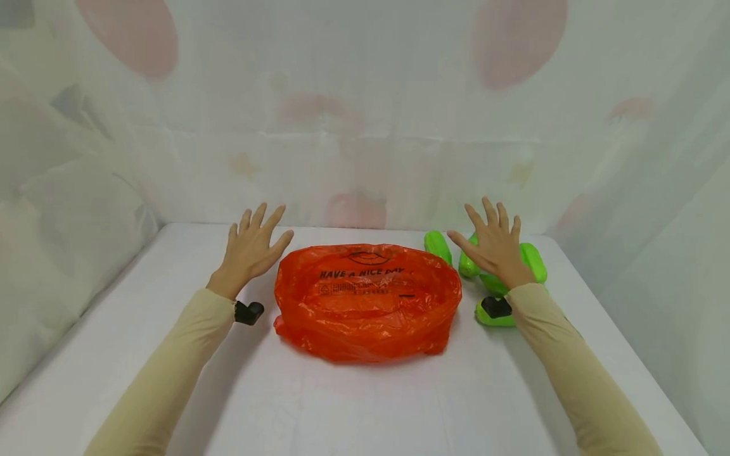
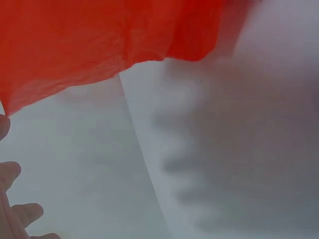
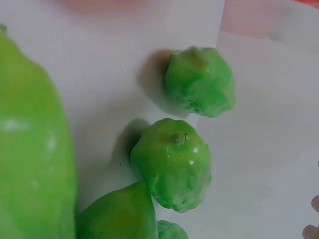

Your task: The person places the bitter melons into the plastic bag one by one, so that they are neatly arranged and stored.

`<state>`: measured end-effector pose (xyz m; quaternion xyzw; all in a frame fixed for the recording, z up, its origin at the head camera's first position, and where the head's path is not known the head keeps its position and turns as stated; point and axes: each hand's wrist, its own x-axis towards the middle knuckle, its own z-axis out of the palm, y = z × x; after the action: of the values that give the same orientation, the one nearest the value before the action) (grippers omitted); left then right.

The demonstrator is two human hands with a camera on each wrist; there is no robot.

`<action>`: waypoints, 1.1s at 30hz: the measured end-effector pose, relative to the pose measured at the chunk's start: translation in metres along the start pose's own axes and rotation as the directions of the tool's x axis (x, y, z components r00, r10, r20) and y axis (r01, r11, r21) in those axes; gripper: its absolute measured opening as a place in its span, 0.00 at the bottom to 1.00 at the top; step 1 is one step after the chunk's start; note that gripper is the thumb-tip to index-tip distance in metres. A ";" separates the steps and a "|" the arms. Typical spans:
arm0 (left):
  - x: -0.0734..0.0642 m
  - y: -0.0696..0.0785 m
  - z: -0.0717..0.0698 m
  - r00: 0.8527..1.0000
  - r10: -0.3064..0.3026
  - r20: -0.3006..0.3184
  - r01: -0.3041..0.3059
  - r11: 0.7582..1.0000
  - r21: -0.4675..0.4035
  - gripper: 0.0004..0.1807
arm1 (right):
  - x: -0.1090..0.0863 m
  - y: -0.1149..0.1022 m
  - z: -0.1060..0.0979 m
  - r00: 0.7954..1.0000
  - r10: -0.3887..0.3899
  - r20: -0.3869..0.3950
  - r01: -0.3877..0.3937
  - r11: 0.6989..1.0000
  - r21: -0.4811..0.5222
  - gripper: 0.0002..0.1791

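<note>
An orange-red plastic bag (image 1: pixel 365 342) printed "HAVE A NICE DAY" stands on the table with its mouth spread wide. To its left hovers my left hand (image 1: pixel 249 253), fingers straight and splayed, holding nothing. My right hand (image 1: pixel 497 250) is raised on the other side, likewise spread with nothing in it, over a group of several glossy green, lumpy gourd-like fruits (image 1: pixel 533 261). Part of that group is hidden behind the right hand and wrist. From the right wrist, one fruit (image 3: pixel 172 167) shows a small stem nub, and a larger one (image 3: pixel 30 149) fills the left side.
A white-covered table (image 1: pixel 365 411) lies under everything. Pale cloth with faded pink shapes (image 1: pixel 365 164) hangs behind its far edge, and similar sheets close off both sides. A dark wrist-camera mount (image 1: pixel 249 312) sticks out beneath the left cuff.
</note>
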<state>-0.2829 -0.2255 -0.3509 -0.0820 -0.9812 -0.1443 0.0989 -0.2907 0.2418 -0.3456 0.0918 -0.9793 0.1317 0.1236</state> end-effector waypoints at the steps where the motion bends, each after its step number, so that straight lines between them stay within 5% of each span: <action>1: -0.001 0.001 0.000 1.000 0.000 0.001 0.000 1.000 -0.008 0.37 | -0.001 0.000 0.000 1.000 -0.002 -0.003 0.002 1.000 0.004 0.47; 12: -0.018 0.008 0.002 0.999 0.039 -0.011 -0.040 0.990 -0.132 0.36 | -0.015 -0.004 -0.003 0.999 -0.035 -0.009 0.036 0.998 0.056 0.46; 22: -0.035 0.011 0.011 0.996 0.074 -0.048 -0.084 0.966 -0.245 0.35 | -0.029 -0.014 -0.006 0.998 -0.046 0.036 0.042 0.994 0.102 0.44; 33: -0.051 0.016 0.020 0.998 0.068 -0.016 -0.069 0.923 -0.379 0.34 | -0.045 -0.014 -0.005 0.998 -0.065 0.017 0.061 0.988 0.144 0.42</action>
<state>-0.2338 -0.2109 -0.3760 -0.1337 -0.9312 -0.3276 0.0876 -0.2437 0.2368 -0.3496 0.1328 -0.9651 0.1969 0.1103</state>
